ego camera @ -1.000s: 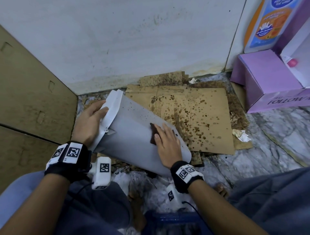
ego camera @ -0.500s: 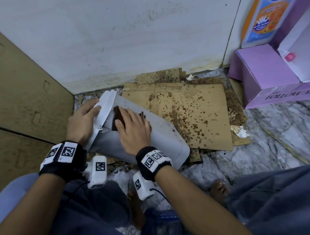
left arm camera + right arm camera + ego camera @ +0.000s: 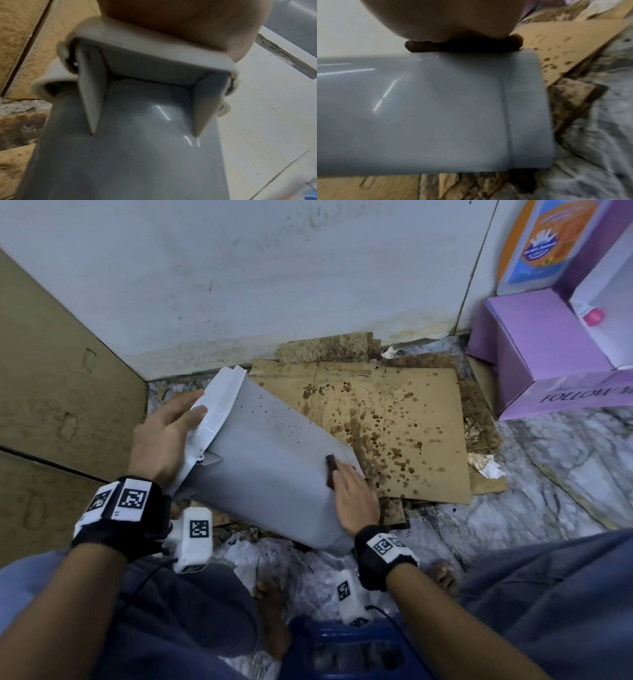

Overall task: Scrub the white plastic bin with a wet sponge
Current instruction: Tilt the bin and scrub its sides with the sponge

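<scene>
A person crouches on a marble floor (image 3: 565, 491), knees either side of a blue stool (image 3: 342, 642) just below the wrists. The white plastic bin (image 3: 267, 474) lies tipped on its side betw. both hands, long axis running from its base end nearest the right wrist up and away to the rim at the left hand; the mouth faces left, toward a cardboard panel (image 3: 61, 392) beyond the left hand. Left hand (image 3: 164, 440) holds the lid/rim end, fingers fairly straight and laid over the white lid (image 3: 219, 405); the left-wrist view shows the palm seated on the hinge bracket (image 3: 150, 56). Right hand (image 3: 352, 498) lies flat, fingers together, pressing a dark brown sponge (image 3: 331, 472) onto the bin's side near the base end; in the right-wrist view the sponge (image 3: 464, 45) sits squashed under the palm. Dark specks dot the bin wall past the right fingertips. Just right of that hand, partly under the bin, lies brown-spattered flat cardboard (image 3: 404, 433), w/ crumpled paper scraps (image 3: 484, 463) at its right edge. Further right stands a purple box (image 3: 548, 364), print reading "FOLLOW M…", rest cut off. Behind it, a blue-and-orange packet (image 3: 544, 241), label too blurred to read. A stained white wall (image 3: 274, 275) closes the far side.
</scene>
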A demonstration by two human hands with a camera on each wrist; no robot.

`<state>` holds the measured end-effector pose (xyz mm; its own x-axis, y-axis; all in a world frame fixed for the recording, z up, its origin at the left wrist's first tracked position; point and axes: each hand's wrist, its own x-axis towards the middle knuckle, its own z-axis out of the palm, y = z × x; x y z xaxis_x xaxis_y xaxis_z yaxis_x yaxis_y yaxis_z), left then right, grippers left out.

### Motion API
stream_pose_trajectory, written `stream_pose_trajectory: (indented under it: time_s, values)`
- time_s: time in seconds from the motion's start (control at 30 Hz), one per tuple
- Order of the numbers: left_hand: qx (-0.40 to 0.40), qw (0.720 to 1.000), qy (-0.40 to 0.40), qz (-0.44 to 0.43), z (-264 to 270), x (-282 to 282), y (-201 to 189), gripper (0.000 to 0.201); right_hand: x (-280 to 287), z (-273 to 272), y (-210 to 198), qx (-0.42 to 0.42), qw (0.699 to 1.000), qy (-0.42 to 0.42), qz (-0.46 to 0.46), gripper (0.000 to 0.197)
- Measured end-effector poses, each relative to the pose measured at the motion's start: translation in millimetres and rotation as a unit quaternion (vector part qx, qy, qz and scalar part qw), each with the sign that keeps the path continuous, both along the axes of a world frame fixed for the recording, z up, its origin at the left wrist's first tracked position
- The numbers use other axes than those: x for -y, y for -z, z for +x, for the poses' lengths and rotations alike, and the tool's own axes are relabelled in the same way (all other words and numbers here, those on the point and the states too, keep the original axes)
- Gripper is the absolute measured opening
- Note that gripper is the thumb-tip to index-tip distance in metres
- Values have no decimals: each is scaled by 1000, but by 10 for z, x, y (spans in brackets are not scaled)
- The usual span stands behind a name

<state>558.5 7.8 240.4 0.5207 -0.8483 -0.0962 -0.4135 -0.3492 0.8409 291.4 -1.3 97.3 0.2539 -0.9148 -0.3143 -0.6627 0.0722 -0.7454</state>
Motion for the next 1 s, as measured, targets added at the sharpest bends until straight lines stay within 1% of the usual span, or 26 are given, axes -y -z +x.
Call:
stream_pose_trajectory:
  time_s: [0.07, 0.17, 0.27, 0.33, 0.4, 0.53, 0.6, 0.67, 0.73, 0.77, 0.83, 0.9, 0.97, 1.0]
  values:
    - [-2, 1000, 18, -4, -56, 19, -1, 34, -6, 223, -202, 17, 999, -35, -29, 49]
    - [3, 1000, 29, -7, -119, 55, -7, 36, 26, 534, -490, 73, 996, -21, -54, 49]
    - [8, 1000, 23, -7, -121, 93, -28, 36, 78, 545, -496, 96, 992, -32, -77, 48]
    - [-2, 1000, 23, -9, -122, 115, -33, 36, 80, 420, -356, 106, 991, -40, -73, 48]
    - [-21, 1000, 17, -11, -103, 132, -25, 34, 56, 232, -146, 100, 993, -24, -51, 53]
    - [-29, 999, 16, -8, -9, 172, -5, 38, -32, -246, 337, 6, 1000, -6, 11, 67]
    - [-28, 999, 15, -10, 15, 190, 2, 40, -55, -338, 442, 3, 999, 10, 46, 57]
    - [-34, 999, 20, -11, 10, 207, 5, 41, -53, -277, 432, -7, 998, 18, 54, 51]
    - [-39, 999, 27, -4, 16, 226, 0, 43, -39, -108, 291, -25, 999, 5, 25, 52]
    - [-39, 999, 29, 0, 27, 229, 0, 44, -27, 4, 189, -16, 1000, -5, 1, 54]
    - [-34, 999, 34, 9, 37, 227, 4, 44, -8, 249, -115, 32, 999, -14, -28, 57]
    - [-29, 999, 28, 10, 16, 219, 17, 43, 61, 476, -435, 83, 995, -27, -50, 53]
    - [-36, 999, 21, 18, 30, 190, 52, 45, 109, 659, -660, 101, 990, -55, -81, 51]
    - [-38, 999, 19, 22, 42, 148, 75, 48, 113, 701, -702, 100, 988, -73, -96, 52]
